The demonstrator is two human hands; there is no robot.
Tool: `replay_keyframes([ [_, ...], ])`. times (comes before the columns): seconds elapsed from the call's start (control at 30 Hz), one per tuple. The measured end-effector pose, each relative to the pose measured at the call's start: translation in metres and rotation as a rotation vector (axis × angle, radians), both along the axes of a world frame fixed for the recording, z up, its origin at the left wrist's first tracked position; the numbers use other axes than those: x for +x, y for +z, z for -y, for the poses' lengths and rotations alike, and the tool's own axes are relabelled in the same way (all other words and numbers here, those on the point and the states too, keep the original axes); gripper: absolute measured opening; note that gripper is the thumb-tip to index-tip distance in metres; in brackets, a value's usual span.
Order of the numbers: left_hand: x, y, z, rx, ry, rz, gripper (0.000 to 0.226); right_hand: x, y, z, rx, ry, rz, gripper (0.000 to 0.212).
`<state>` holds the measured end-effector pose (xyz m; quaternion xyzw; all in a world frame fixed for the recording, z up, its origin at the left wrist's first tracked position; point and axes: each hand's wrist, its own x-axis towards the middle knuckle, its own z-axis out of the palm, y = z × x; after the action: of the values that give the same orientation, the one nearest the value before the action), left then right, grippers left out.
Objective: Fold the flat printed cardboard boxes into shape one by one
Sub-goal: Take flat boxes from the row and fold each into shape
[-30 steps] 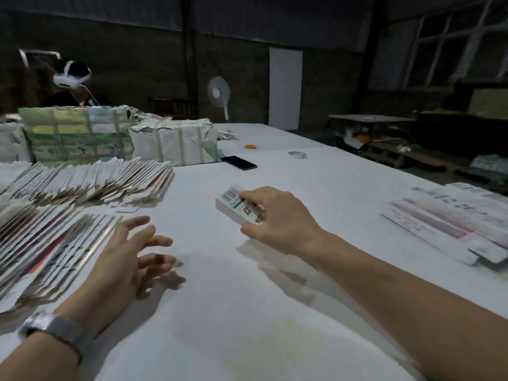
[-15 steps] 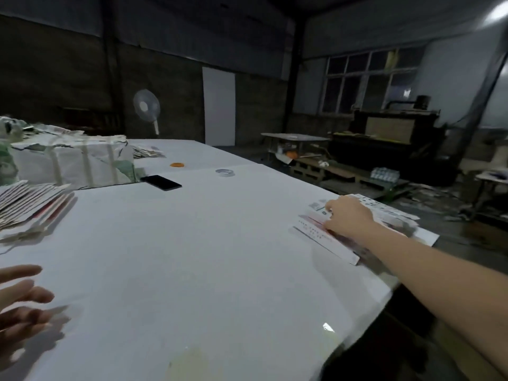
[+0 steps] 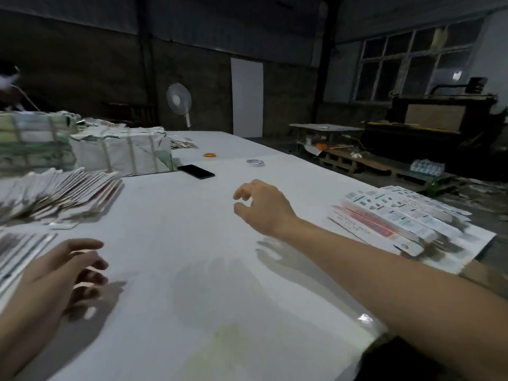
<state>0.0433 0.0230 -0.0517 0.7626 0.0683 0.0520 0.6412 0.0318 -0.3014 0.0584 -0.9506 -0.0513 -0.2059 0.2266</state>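
White cloth is spread over the big desk (image 3: 176,232). The right hand (image 3: 262,206) is held in the air over the middle of the desk. Its grip is loose, the fingers are a little curled, and nothing is held in it. The left hand (image 3: 59,273) is held low near the front left of the desk. Its fingers are spread and bent a little, and nothing is held in it either.

The folded boxes (image 3: 395,218) are laid in a row by the right edge of the desk, well apart from the right hand. The flat boxes (image 3: 59,192) are fanned out in rows on the left side, and more flat ones (image 3: 19,254) are seen just beside the left hand. Wrapped bundles (image 3: 121,152) are stacked behind them.

A black phone (image 3: 196,171) is laid flat near the bundles. A roll of tape (image 3: 255,162) and a small orange ring (image 3: 210,155) are seen farther back. A white fan (image 3: 179,100) is stood past the far side of the desk.
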Motion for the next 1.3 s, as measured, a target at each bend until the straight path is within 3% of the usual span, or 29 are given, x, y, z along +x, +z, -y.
replay_keyframes([
  [0.03,-0.009,0.010,-0.004,0.094,0.033,0.096,0.031,-0.001,-0.001,-0.027,0.041,0.073,-0.004,0.021],
  [0.13,-0.036,0.045,-0.014,0.628,0.140,0.491,0.023,-0.001,-0.010,-0.104,0.150,0.243,-0.028,0.013],
  [0.2,-0.040,0.053,-0.023,0.915,0.164,0.590,0.020,0.002,-0.017,-0.149,0.207,0.321,-0.037,0.012],
  [0.3,-0.039,0.054,-0.038,1.144,0.246,0.415,0.023,0.006,-0.030,-0.198,0.247,0.392,-0.043,0.014],
  [0.4,-0.039,0.058,-0.058,1.262,0.311,0.238,0.033,0.010,-0.052,-0.219,0.214,0.425,-0.060,0.015],
  [0.5,-0.037,0.056,-0.069,1.376,0.271,0.054,0.028,0.013,-0.070,-0.219,0.185,0.458,-0.089,0.016],
  [0.73,-0.036,0.047,-0.055,1.487,0.216,-0.143,0.014,0.016,-0.077,-0.215,0.339,0.479,-0.095,0.021],
  [0.83,-0.034,0.045,-0.055,1.513,0.193,-0.155,0.019,0.017,-0.076,-0.215,0.361,0.492,-0.095,0.022],
  [0.97,-0.034,0.048,-0.057,1.515,0.178,-0.097,0.011,0.017,-0.076,-0.215,0.389,0.514,-0.097,0.024],
  [1.13,-0.032,0.048,-0.056,1.513,0.193,-0.007,0.016,0.018,-0.075,-0.215,0.383,0.528,-0.081,0.021],
  [1.3,-0.026,0.041,-0.059,1.337,0.144,0.121,0.023,0.018,-0.075,-0.215,0.387,0.538,-0.068,0.021],
])
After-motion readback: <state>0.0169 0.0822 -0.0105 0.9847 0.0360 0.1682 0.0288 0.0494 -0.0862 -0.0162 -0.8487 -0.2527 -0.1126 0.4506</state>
